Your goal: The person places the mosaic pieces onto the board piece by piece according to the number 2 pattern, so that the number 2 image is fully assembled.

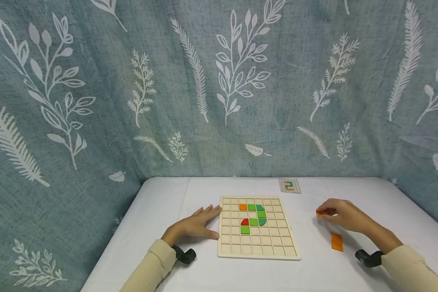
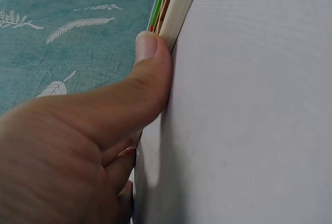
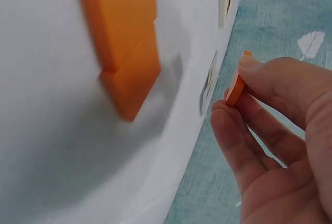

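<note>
Apparent transfer: your right hand (image 1: 344, 215) pinches a tile (image 3: 236, 92); spread left hand (image 1: 195, 224) touches the board (image 1: 257, 240). Likely next: carry left.

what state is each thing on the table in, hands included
Board: lying flat, partly filled
Placed tiles: set in the board
Left hand: fingers spread, touching the board
Right hand: pinching held tile
Held tile: gripped at fingertips
Loose tiles: lying flat, touching
Card: flat, printed side up

The square cream grid board (image 1: 277, 239) lies left of flat orange tiles (image 1: 337, 242), before a small rectangular printed card (image 1: 290, 185).
</note>
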### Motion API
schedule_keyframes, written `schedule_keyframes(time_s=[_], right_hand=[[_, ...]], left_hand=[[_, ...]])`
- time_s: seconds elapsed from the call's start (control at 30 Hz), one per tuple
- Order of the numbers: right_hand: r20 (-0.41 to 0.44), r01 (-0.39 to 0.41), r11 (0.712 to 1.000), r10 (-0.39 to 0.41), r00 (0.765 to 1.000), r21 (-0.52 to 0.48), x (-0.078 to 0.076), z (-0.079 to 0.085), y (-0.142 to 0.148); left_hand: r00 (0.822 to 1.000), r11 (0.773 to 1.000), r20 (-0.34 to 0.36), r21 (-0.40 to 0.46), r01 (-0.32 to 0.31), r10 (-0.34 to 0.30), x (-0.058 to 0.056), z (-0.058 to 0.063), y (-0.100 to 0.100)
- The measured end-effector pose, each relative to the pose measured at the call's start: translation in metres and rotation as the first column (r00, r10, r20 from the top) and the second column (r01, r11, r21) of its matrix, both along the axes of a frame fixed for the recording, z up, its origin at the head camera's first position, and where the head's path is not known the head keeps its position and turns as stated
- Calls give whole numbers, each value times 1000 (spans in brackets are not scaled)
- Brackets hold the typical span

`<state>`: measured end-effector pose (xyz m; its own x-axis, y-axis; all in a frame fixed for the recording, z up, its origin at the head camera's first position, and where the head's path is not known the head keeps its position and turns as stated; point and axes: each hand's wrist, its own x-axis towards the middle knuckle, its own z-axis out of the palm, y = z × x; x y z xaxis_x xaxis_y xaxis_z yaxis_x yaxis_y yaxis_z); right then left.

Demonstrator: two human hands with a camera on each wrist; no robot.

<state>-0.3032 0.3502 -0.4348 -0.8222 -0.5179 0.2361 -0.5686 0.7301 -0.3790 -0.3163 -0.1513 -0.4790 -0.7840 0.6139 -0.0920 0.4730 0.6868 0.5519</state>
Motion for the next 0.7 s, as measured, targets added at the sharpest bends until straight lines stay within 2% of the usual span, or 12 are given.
schedule_keyframes(time_s=[0.4,0.7], right_hand=[[-87,-27,999,25,996,-31,7,6,-27],[-90,-49,998,45,995,-41,11,7,-38]], left_hand=[[1000,1000,-2,2,-2,2,-1,0,-1],[1000,1000,2,-6,6,-6,2,3,0]])
